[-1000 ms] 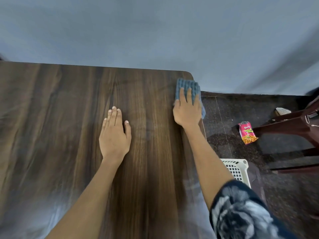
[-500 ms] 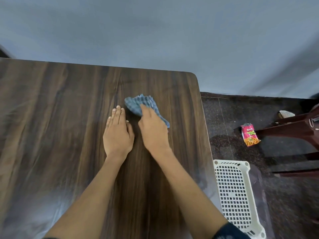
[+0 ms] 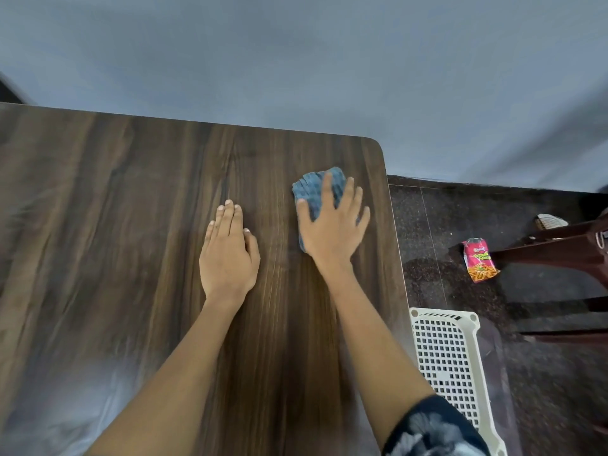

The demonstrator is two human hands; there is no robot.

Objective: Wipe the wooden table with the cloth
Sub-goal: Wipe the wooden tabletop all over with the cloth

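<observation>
Right hand (image 3: 332, 225) is flat on the blue cloth (image 3: 317, 192), fingers spread wide and straight, pressing the bunched fabric down onto the wooden worktop (image 3: 115, 225). The cloth sits right of centre in the frame, near the worktop's far right rounded corner, its ribbed blue folds poking out above and to the left of the fingers, with a sliver showing below the thumb side. Part of it is hidden under the palm.

Left hand (image 3: 228, 255) lies palm down on the bare wood, just left of centre, fingers straight and held close together, thumb tucked alongside. It holds nothing. The two hands are near each other but apart, a strip of dark grain between them. Both forearms run up from the lower edge of the frame, and a dark patterned sleeve (image 3: 434, 429) shows at the lower right.

Off the worktop, on the right side of the frame, a dark speckled floor (image 3: 543, 373). A white perforated plastic crate (image 3: 450, 357) sits close against the worktop's right edge, lower right. Further right, a red snack packet (image 3: 478, 260) lies on the floor beside dark brown chair legs (image 3: 559, 248). A pale grey-blue wall (image 3: 296, 60) fills the whole upper part of the frame.
</observation>
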